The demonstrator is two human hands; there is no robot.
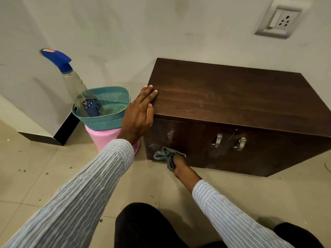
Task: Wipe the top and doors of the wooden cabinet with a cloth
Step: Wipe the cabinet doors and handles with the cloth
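A low dark wooden cabinet (232, 97) stands on the floor against the wall, with two front doors and two metal handles (228, 142). My left hand (140, 111) lies flat over the top's front left corner, fingers spread. My right hand (177, 162) grips a crumpled blue-grey cloth (165, 155) and presses it against the lower part of the left door, near the floor. Wet smears show on that door above the cloth.
Left of the cabinet a teal perforated basket (109, 120) sits on a pink stool (105, 138) and holds a spray bottle (80, 93) with a blue trigger head. A wall socket (279, 20) is above. The tiled floor has dark crumbs; my knees are at the bottom.
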